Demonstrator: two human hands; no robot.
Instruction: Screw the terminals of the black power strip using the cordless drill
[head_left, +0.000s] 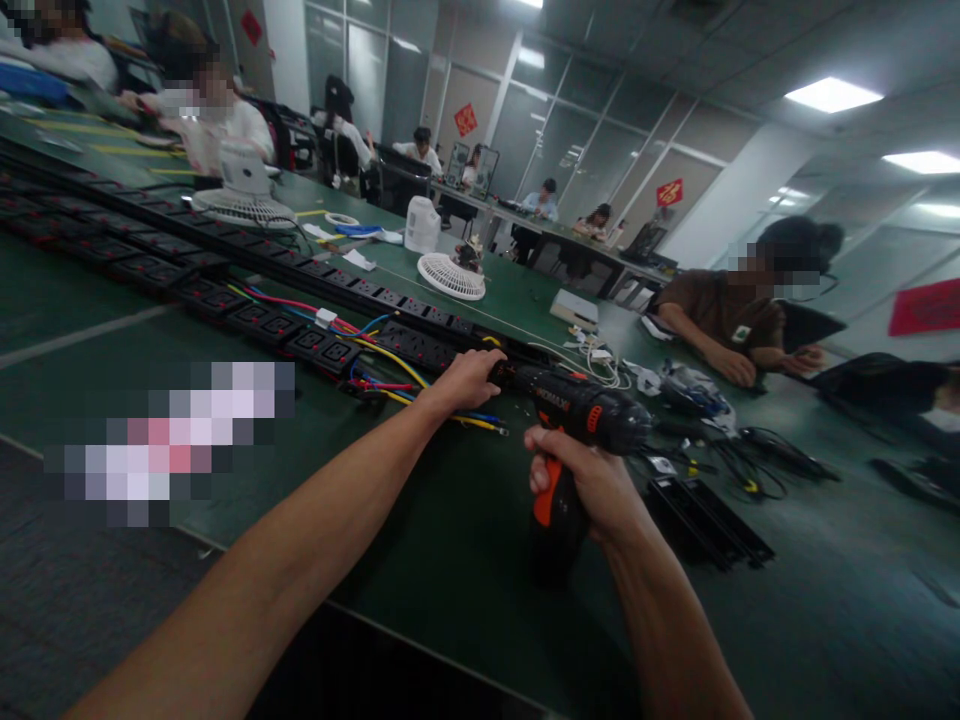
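My right hand [581,475] is wrapped around the handle of a black and orange cordless drill [574,405], whose nose points left. My left hand [469,380] is closed at that nose, beside the end of a black power strip [420,345]. Exactly what its fingers grip is hidden in the dark parts there. Loose yellow, blue and red wires [401,365] run along the strip and under my left wrist, some with metal lugs at their ends. A second strip section with black sockets [300,335] lies nearer to me.
Long rows of socket strips [112,225] stretch left over the green table [450,540]. White fan parts [452,275] stand behind. At right are black metal pieces [709,520], cables [757,465] and plastic bags [697,395]. A co-worker in a brown shirt [739,315] sits across; others sit farther back.
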